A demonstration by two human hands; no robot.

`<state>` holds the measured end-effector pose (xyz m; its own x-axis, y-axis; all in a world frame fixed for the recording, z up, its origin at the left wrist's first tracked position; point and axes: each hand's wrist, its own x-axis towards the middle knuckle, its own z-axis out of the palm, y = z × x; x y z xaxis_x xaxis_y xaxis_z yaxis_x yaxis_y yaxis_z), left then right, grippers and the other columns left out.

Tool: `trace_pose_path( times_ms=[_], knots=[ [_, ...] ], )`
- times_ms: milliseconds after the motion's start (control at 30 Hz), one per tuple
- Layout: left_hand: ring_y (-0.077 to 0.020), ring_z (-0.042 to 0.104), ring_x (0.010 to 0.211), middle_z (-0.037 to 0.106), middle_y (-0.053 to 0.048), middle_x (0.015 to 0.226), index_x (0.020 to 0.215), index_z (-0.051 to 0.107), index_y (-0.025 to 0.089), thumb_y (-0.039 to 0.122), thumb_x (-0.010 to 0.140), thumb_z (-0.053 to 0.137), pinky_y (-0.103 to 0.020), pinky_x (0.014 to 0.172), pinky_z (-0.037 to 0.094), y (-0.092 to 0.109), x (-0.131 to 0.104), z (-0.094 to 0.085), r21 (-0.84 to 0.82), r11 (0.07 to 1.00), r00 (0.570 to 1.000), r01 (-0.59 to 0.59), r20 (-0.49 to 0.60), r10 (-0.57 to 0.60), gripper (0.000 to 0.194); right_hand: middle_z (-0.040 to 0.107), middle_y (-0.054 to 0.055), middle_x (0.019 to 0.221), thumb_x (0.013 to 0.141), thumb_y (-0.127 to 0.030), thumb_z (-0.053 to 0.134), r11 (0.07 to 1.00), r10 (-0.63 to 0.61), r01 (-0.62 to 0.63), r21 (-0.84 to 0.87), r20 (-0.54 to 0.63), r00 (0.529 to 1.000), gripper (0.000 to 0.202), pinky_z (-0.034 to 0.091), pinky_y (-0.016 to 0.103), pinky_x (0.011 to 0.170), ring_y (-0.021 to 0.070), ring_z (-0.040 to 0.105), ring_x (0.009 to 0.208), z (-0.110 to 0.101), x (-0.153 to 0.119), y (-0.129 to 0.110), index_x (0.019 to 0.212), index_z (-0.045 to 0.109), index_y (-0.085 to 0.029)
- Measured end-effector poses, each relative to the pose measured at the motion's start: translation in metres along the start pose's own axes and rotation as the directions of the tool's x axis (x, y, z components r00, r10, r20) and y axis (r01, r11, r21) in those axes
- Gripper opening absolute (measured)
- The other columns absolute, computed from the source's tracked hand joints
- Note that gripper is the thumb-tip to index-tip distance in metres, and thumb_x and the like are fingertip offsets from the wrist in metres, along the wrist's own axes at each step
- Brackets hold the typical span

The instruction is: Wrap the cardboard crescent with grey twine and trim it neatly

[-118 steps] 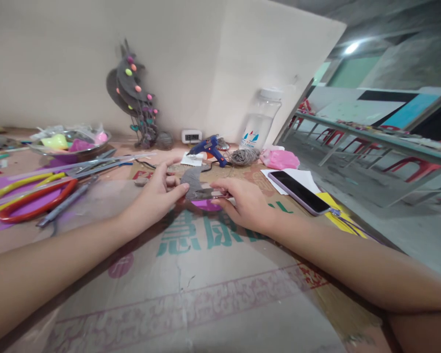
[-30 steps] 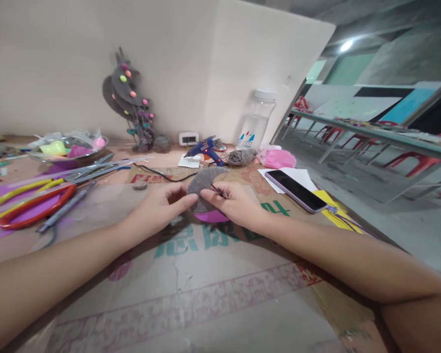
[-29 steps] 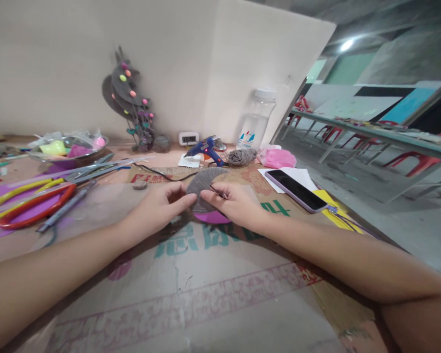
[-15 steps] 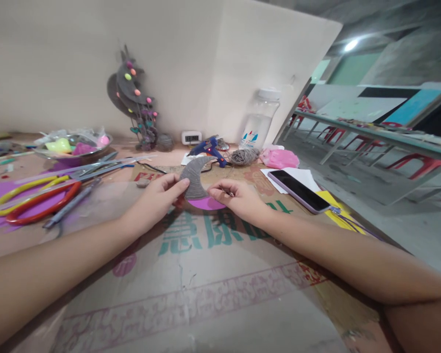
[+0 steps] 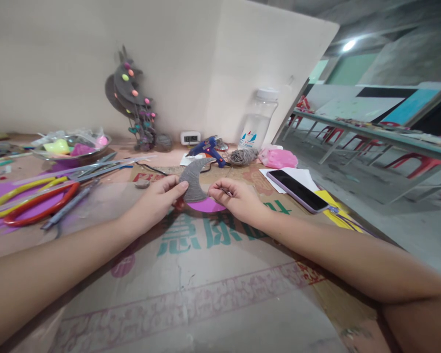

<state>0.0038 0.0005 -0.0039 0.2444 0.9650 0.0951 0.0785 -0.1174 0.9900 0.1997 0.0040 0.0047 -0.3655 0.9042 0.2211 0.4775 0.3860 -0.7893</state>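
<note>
I see the gray yarn-wrapped moon over the purple circle, my left hand pinching its edge, my right hand's fingertips pressed together beside it, and the blue glue gun behind

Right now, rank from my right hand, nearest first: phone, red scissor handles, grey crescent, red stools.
From the right hand, in the head view:
1. Grey crescent: just left, in the left hand.
2. Phone: right, on the table.
3. Red scissor handles: far left, on the table.
4. Red stools: right background.
</note>
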Motion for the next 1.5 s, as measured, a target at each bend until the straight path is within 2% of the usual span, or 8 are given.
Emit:
trace_pose_path(
  times_ms=[200, 333, 567, 767, 967, 1200, 1400, 1500],
  knots=[
    [-0.0085, 0.046, 0.052, 0.052, 0.003, 0.063, 0.075, 0.053, 0.017, 0.034, 0.082, 0.053, -0.019, 0.051, 0.036, -0.002, 0.001, 0.000, -0.007, 1.000, 1.000, 0.010, 0.022, -0.010, 0.019, 0.042, -0.005, 0.060, 0.083, -0.033, 0.051, 1.000, 0.017, -0.017, 0.026, -0.010, 1.000, 0.021, 0.029, 0.020, 0.053, 0.0072, 0.035, 0.055, 0.000, 0.002, 0.000, 0.071, 0.052, -0.016],
    [-0.0090, 0.045, 0.052, 0.052, 0.003, 0.059, 0.075, 0.054, 0.017, 0.035, 0.082, 0.053, -0.019, 0.049, 0.035, 0.001, -0.001, 0.000, 0.061, 0.998, 1.000, 0.002, 0.000, -0.002, 0.020, 0.040, -0.005, 0.059, 0.084, -0.036, 0.049, 0.999, 0.025, -0.026, 0.032, 0.036, 0.999, 0.025, 0.028, 0.020, 0.051, 0.0071, 0.034, 0.054, 0.000, 0.003, 0.000, 0.069, 0.052, -0.016],
    [-0.0109, 0.046, 0.053, 0.053, 0.003, 0.057, 0.074, 0.056, 0.018, 0.040, 0.082, 0.052, -0.021, 0.051, 0.035, 0.004, -0.004, -0.002, 0.224, 0.974, 0.999, -0.041, 0.037, 0.033, 0.024, 0.056, -0.001, 0.071, 0.078, -0.035, 0.056, 0.995, -0.036, 0.025, 0.093, 0.113, 0.993, 0.021, 0.036, 0.021, 0.061, 0.0094, 0.047, 0.064, 0.003, 0.005, 0.009, 0.079, 0.063, -0.015],
    [-0.0105, 0.047, 0.055, 0.050, 0.003, 0.058, 0.065, 0.052, 0.018, 0.042, 0.084, 0.047, -0.022, 0.054, 0.037, 0.002, -0.002, -0.001, 0.289, 0.954, 0.996, -0.073, 0.069, 0.055, 0.032, 0.045, -0.004, 0.059, 0.079, -0.033, 0.054, 1.000, -0.014, 0.014, 0.014, -0.016, 1.000, 0.022, 0.029, 0.020, 0.053, 0.0070, 0.037, 0.055, 0.000, 0.003, 0.002, 0.067, 0.058, -0.015],
    [-0.0100, 0.044, 0.054, 0.049, 0.004, 0.058, 0.065, 0.054, 0.017, 0.041, 0.080, 0.053, -0.022, 0.052, 0.033, 0.007, -0.005, 0.000, 0.375, 0.924, 0.994, -0.075, 0.099, 0.041, 0.028, 0.042, -0.005, 0.058, 0.078, -0.032, 0.055, 0.999, -0.033, 0.033, 0.004, -0.033, 0.999, 0.022, 0.026, 0.021, 0.053, 0.0071, 0.036, 0.056, -0.001, 0.002, -0.001, 0.064, 0.055, -0.015],
    [-0.0091, 0.040, 0.052, 0.046, 0.004, 0.056, 0.063, 0.050, 0.018, 0.031, 0.084, 0.049, -0.021, 0.050, 0.031, 0.004, -0.005, 0.001, 0.269, 0.955, 0.989, -0.124, 0.110, 0.098, 0.024, 0.041, -0.005, 0.059, 0.080, -0.033, 0.053, 0.999, -0.040, 0.041, 0.036, -0.025, 0.999, 0.024, 0.027, 0.021, 0.053, 0.0071, 0.035, 0.056, -0.001, 0.004, 0.003, 0.064, 0.052, -0.015],
    [-0.0110, 0.049, 0.054, 0.054, 0.002, 0.061, 0.069, 0.052, 0.019, 0.035, 0.084, 0.049, -0.023, 0.053, 0.039, 0.000, -0.002, 0.003, -0.067, 0.998, 0.999, 0.019, 0.043, -0.016, 0.022, 0.043, -0.004, 0.060, 0.081, -0.034, 0.052, 0.999, -0.024, 0.025, 0.040, -0.019, 1.000, 0.023, 0.028, 0.021, 0.054, 0.0075, 0.036, 0.055, -0.001, 0.003, 0.003, 0.067, 0.054, -0.015],
    [-0.0115, 0.051, 0.056, 0.054, 0.002, 0.062, 0.069, 0.052, 0.019, 0.040, 0.084, 0.048, -0.023, 0.054, 0.040, 0.000, -0.003, 0.003, -0.098, 0.995, 0.999, 0.025, 0.035, -0.022, 0.027, 0.045, -0.004, 0.060, 0.080, -0.034, 0.053, 1.000, -0.014, 0.014, 0.026, -0.005, 1.000, 0.022, 0.029, 0.021, 0.054, 0.0076, 0.037, 0.055, -0.001, 0.003, 0.003, 0.068, 0.056, -0.015]
  ],
)
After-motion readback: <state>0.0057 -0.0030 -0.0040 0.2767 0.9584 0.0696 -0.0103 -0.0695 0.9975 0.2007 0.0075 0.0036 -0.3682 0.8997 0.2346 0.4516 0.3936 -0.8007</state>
